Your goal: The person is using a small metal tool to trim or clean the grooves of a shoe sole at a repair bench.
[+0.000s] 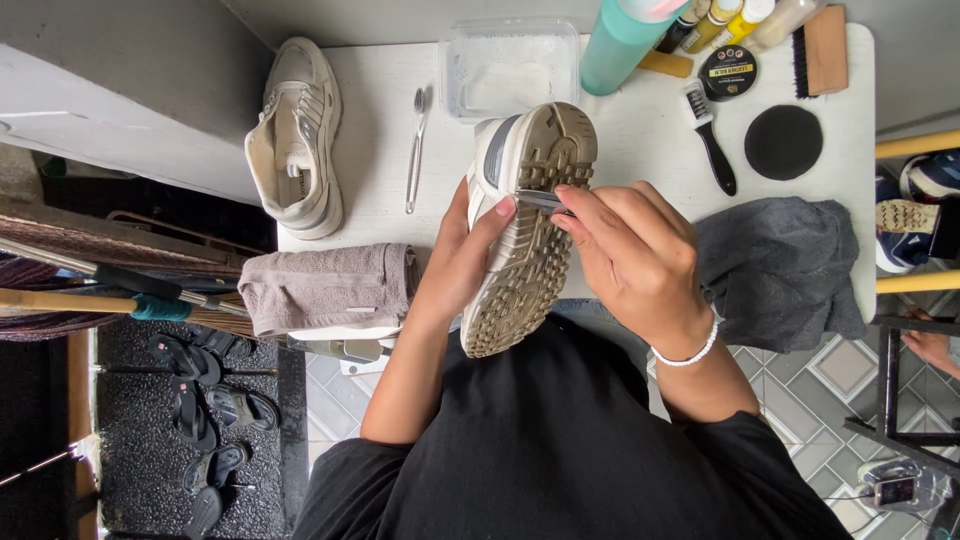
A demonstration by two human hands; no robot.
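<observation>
The sneaker (525,225) shows a rubber sole, matt and rough with small lugs, dirty beige. The tool (543,200) on it looks like smooth grey metal. The second shoe (297,135), far left, has a smooth, leather-like upper, cream and worn. The tweezers (415,150) are shiny metal. The towel (330,288) is soft looped cloth; the grey cloth (780,270) on the right is matt and fleecy. The tray (510,68) is clear, glossy plastic. The table (640,130) is smooth matt white.
</observation>
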